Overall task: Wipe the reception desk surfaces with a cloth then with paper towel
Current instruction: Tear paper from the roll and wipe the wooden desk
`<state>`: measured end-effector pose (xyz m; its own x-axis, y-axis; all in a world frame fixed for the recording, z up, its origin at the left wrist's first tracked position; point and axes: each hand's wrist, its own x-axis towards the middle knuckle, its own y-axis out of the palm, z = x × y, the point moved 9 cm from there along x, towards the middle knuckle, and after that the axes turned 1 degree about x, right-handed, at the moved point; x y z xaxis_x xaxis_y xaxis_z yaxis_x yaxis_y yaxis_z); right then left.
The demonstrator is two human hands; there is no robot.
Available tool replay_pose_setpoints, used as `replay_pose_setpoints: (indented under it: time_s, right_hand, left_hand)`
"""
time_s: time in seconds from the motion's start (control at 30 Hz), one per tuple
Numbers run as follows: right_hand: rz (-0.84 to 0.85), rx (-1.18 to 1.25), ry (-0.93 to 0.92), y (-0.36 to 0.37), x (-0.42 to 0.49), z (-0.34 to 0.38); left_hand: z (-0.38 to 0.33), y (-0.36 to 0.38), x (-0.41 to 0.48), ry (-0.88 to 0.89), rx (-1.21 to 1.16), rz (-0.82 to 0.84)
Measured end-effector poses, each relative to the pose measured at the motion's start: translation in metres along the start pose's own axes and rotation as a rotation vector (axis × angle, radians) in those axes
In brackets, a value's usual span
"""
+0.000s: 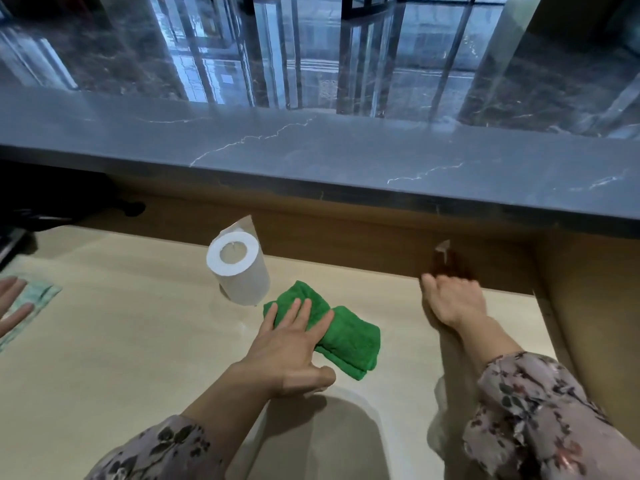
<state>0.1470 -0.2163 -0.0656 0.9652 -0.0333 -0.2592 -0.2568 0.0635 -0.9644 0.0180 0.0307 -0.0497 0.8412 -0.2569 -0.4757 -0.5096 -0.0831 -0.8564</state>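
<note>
- At the far left edge, another hand (12,303), cut off by the frame, lies with straight fingers on a pale green patterned cloth (40,292) spread flat on the lower desk surface (121,341), which is beige and glossy.
- Left of centre, a white paper towel roll (239,271) stands upright on that surface, towards its far side, with its hollow core showing at the top. A loose pale corner shows behind it against the brown back panel (346,244).
- The left hand (291,344) reaches in from the near side, palm down. Its fingers are straight and slightly spread, laid flat on the left part of the cloth. The thumb sticks out to the near side, off the fabric. Nothing is curled round or pinched.
- The green cloth (349,337) is folded into a thick, stubby bundle. It lies in the middle of the lower surface, just near and right of the roll, without touching it.
- The right hand (453,301) lies palm down well to the right of the cloth, at the far edge of the lower surface, with its fingertips up against the back panel. The fingers are blurred, so I cannot tell how far they are bent or whether they hold anything. A small pale shape shows on the panel just above them.
- Both forearms wear floral sleeves (526,410).
- Across the whole far side runs the raised grey marble counter (311,157), with white veins.
</note>
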Motion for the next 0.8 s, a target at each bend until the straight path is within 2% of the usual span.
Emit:
replay_pose_setpoints:
  time_s: [0.1, 0.27, 0.37, 0.5, 0.6, 0.7, 0.8]
  right_hand:
    - [0.062, -0.017, 0.158, 0.0, 0.007, -0.029]
    - [0.097, 0.056, 0.211, 0.004, 0.013, 0.004]
    - [0.162, 0.085, 0.132, 0.009, 0.017, 0.062]
    - [0.207, 0.085, -0.152, 0.015, 0.019, 0.174]
    - [0.241, 0.182, -0.337, 0.016, 0.008, 0.242]
    - [0.275, 0.225, -0.383, 0.019, 0.004, 0.261]
    - [0.284, 0.194, -0.383, 0.016, 0.006, 0.24]
  left_hand:
    - [0.001, -0.002, 0.002, 0.014, 0.006, 0.025]
    - [0.002, 0.0, 0.002, 0.053, 0.015, 0.018]
    - [0.002, 0.002, 0.0, 0.078, 0.021, 0.008]
    - [0.006, 0.005, 0.003, 0.105, 0.032, 0.016]
    - [0.009, 0.007, 0.008, 0.112, 0.037, 0.023]
    - [0.009, 0.005, 0.009, 0.128, 0.028, 0.03]
    - [0.009, 0.002, 0.007, 0.126, 0.036, 0.059]
